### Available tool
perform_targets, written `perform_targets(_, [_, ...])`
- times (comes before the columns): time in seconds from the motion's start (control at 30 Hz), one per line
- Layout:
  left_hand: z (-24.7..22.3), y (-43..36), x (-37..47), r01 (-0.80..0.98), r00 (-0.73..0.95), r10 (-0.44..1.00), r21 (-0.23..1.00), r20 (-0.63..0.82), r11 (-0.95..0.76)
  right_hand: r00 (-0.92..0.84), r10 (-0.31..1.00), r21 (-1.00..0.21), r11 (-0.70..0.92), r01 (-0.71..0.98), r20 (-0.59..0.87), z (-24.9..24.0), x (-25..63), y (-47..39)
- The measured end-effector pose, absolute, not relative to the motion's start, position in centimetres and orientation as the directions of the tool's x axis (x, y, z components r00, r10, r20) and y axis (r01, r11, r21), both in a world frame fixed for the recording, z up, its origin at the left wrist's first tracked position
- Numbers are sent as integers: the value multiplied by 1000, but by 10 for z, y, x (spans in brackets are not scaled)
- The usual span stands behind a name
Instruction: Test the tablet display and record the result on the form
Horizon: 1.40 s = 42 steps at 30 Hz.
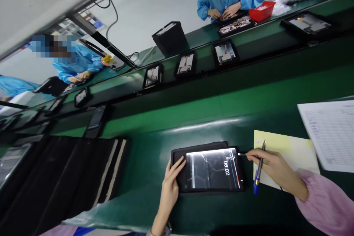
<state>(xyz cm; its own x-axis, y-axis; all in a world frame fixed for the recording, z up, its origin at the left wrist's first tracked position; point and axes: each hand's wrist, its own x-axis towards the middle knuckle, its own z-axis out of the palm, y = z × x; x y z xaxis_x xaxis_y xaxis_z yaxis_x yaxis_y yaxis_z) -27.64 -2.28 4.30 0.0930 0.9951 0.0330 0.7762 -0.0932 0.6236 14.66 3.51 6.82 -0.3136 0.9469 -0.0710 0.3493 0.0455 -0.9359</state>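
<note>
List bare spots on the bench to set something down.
Green bench between black cloth and left hand; strips along the near and far sides of the tablet. Crowded right of it: right hand, pen, yellow paper, printed sheet.

- Green worktop (145,155) gives a lane between the black padded stack (66,173) and the black tray (181,182).
- The left hand (171,186) and its forearm bound that lane's near right side.
- A strip along the tray's far edge leaves room for a flat pass.
- On the near side, there is room between both forearms.
- Right of the tray, the cable plug (242,154), right hand (276,166) and slanting pen (259,171) block a straight crossing.
- Farther off, a diagonal metal bar (102,40) obstructs the upper left.
</note>
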Motion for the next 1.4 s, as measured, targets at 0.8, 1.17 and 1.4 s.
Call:
perform_targets(0.8, [89, -13, -213, 866, 71, 965, 464, 254, -186, -469, 850, -784, 453, 424, 238, 73, 144, 53])
perform_targets(1.17, [95, -12, -116, 591, 615, 661, 304, 430, -747, -128, 933, -848, 358, 390, 335, 83, 164, 47])
perform_targets(1.4, [88, -21, -118, 564, 686, 611, 242, 396, -789, -172, 921, -844, 388, 370, 349, 76, 169, 46])
